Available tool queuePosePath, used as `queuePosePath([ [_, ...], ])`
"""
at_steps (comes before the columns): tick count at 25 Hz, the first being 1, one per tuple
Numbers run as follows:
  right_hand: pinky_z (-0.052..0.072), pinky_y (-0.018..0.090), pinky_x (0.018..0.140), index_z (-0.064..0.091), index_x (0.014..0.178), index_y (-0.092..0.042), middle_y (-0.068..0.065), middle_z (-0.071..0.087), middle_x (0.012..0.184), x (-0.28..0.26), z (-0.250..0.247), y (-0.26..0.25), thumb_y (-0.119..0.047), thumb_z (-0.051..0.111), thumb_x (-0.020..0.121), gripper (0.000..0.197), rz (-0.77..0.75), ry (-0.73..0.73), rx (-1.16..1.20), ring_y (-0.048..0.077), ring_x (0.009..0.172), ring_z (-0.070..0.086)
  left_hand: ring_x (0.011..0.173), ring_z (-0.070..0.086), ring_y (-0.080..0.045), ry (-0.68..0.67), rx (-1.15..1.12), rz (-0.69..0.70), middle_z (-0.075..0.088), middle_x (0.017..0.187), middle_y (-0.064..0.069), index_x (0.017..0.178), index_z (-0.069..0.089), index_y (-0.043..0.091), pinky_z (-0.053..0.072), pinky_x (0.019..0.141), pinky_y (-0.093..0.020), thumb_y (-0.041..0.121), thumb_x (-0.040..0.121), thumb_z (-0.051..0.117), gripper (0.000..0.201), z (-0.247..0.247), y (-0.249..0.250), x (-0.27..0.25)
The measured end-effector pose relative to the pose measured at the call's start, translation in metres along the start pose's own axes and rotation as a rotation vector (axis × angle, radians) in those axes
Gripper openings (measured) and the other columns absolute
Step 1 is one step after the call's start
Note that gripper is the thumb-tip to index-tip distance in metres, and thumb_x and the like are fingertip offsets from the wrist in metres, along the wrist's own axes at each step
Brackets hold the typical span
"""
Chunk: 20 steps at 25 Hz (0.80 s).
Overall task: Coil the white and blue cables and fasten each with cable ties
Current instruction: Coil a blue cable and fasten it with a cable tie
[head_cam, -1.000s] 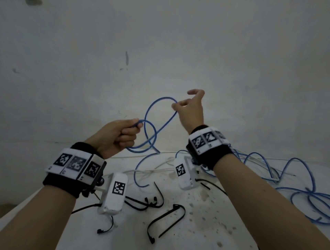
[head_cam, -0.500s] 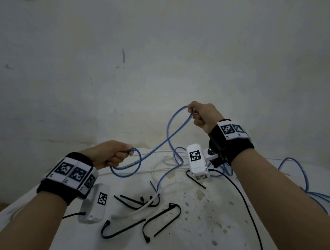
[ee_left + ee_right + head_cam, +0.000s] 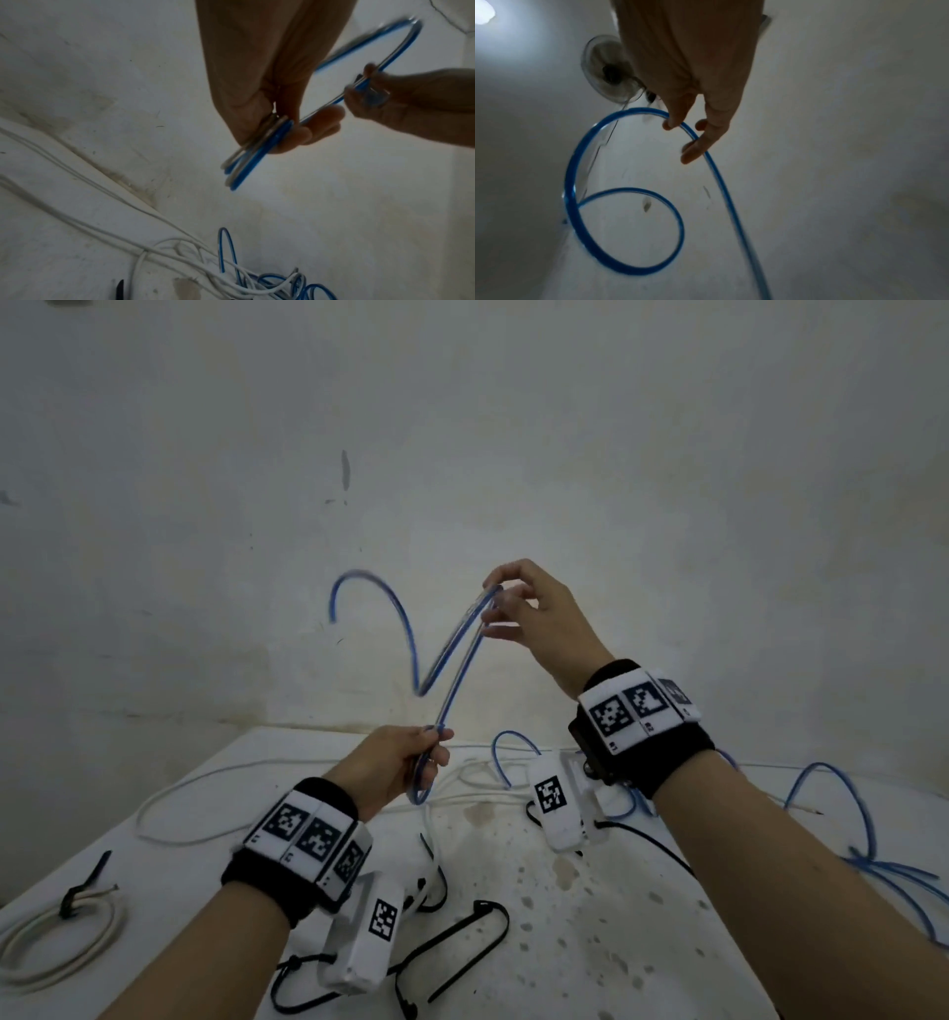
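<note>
The blue cable [image 3: 454,660] runs taut from my left hand [image 3: 411,762] up to my right hand [image 3: 506,608]. The left hand grips a small bundle of blue cable loops [image 3: 253,160] above the table's far edge. Higher and to the right, the right hand pinches the cable's top bend between thumb and fingers [image 3: 677,121]. A blurred blue loop [image 3: 380,603] swings in the air to the left. A loose white cable [image 3: 205,780] lies across the table [image 3: 642,942]. Several black cable ties [image 3: 462,940] lie near the front.
A coiled white cable [image 3: 61,937] bound by a black tie sits at the table's left edge. The rest of the blue cable [image 3: 868,845] lies tangled on the right. A wall rises right behind the table. A wall fan [image 3: 605,77] shows in the right wrist view.
The right hand has risen and come back left with the blue cable. The left hand has shifted right and up, still holding the loops. A free loop now swings at left.
</note>
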State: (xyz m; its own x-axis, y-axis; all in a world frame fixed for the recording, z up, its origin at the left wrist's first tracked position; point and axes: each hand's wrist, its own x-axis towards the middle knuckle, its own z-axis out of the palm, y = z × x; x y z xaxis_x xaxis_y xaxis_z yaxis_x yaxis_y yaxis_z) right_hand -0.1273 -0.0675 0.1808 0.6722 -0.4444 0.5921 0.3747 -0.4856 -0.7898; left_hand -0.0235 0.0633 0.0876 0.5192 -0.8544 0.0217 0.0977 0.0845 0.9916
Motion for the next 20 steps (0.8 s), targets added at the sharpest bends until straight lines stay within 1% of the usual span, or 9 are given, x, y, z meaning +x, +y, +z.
queuePosePath([
  [3,0.058,0.034,0.077,0.051,0.091,-0.010,0.010,0.054,0.072,-0.006,-0.004,-0.010,-0.005,0.035,0.099,0.019,0.088,-0.141,0.412,0.022,0.070,0.066,0.045,0.060,-0.008,0.012,-0.056,0.034,0.063,0.050,0.001,0.099,0.053,-0.003,0.048,0.047,-0.017,0.009,0.094,0.047,0.014,0.000,-0.010,0.009],
  [5,0.059,0.037,0.075,0.051,0.087,-0.008,0.014,0.064,0.071,-0.011,-0.010,-0.016,-0.004,0.033,0.098,0.022,0.150,-0.198,0.585,0.028,0.076,0.070,0.044,0.062,-0.007,0.042,-0.074,0.055,0.065,0.049,0.000,0.091,0.054,-0.002,0.050,0.050,-0.019,0.010,0.084,0.063,0.017,0.000,-0.016,0.013],
  [7,0.057,0.040,0.077,0.051,0.083,-0.007,0.017,0.070,0.079,-0.019,-0.013,-0.019,-0.007,0.030,0.094,0.024,0.187,-0.274,0.713,0.032,0.086,0.069,0.049,0.065,-0.004,0.135,-0.061,0.096,0.067,0.051,0.004,0.092,0.053,0.000,0.052,0.055,-0.018,0.007,0.093,0.048,0.009,-0.003,-0.016,0.016],
  [8,0.057,0.040,0.078,0.051,0.081,-0.007,0.017,0.071,0.084,-0.024,-0.014,-0.020,-0.014,0.031,0.092,0.024,0.217,-0.337,0.742,0.033,0.089,0.068,0.053,0.067,-0.005,0.167,-0.089,0.112,0.069,0.054,0.004,0.095,0.053,0.002,0.053,0.056,-0.017,0.007,0.096,0.039,0.015,-0.007,-0.014,0.018],
  [10,0.057,0.035,0.071,0.049,0.082,-0.009,0.013,0.071,0.085,-0.039,-0.013,-0.020,-0.023,0.038,0.090,0.020,0.268,-0.443,0.616,0.027,0.084,0.069,0.056,0.069,-0.006,0.218,-0.176,0.140,0.071,0.058,0.004,0.089,0.055,0.007,0.053,0.058,-0.017,0.008,0.098,0.033,0.023,-0.018,-0.008,0.021],
  [12,0.055,0.026,0.057,0.045,0.094,-0.012,0.009,0.070,0.084,-0.052,-0.011,-0.016,-0.012,0.044,0.092,0.002,0.269,-0.527,0.407,0.020,0.067,0.068,0.057,0.069,-0.005,0.284,-0.250,0.165,0.072,0.060,0.005,0.085,0.053,0.010,0.053,0.063,-0.019,0.009,0.099,0.031,0.026,-0.029,-0.001,0.022],
  [14,0.049,0.019,0.048,0.037,0.115,-0.016,0.008,0.068,0.086,-0.066,-0.003,-0.004,-0.004,0.044,0.094,0.025,0.287,-0.652,0.214,0.014,0.052,0.062,0.056,0.068,-0.004,0.326,-0.367,0.211,0.071,0.062,0.005,0.085,0.052,0.010,0.054,0.062,-0.020,0.011,0.100,0.028,0.028,-0.039,0.008,0.023],
  [17,0.040,0.013,0.046,0.045,0.119,-0.009,0.004,0.063,0.076,-0.090,0.021,0.027,-0.010,0.038,0.099,0.021,0.255,-0.804,-0.166,0.005,0.044,0.052,0.039,0.056,-0.006,0.273,-0.650,0.262,0.058,0.051,0.005,0.078,0.051,0.010,0.051,0.048,-0.015,0.007,0.097,0.028,0.031,-0.055,0.022,0.020],
  [20,0.035,0.010,0.052,0.055,0.117,-0.016,-0.003,0.051,0.060,-0.106,0.037,0.053,-0.023,0.033,0.101,0.028,0.170,-0.771,-0.490,0.000,0.045,0.046,0.034,0.039,-0.007,0.148,-0.888,0.323,0.043,0.042,0.008,0.072,0.056,0.010,0.046,0.058,-0.017,0.008,0.069,0.040,0.016,-0.064,0.034,0.011],
])
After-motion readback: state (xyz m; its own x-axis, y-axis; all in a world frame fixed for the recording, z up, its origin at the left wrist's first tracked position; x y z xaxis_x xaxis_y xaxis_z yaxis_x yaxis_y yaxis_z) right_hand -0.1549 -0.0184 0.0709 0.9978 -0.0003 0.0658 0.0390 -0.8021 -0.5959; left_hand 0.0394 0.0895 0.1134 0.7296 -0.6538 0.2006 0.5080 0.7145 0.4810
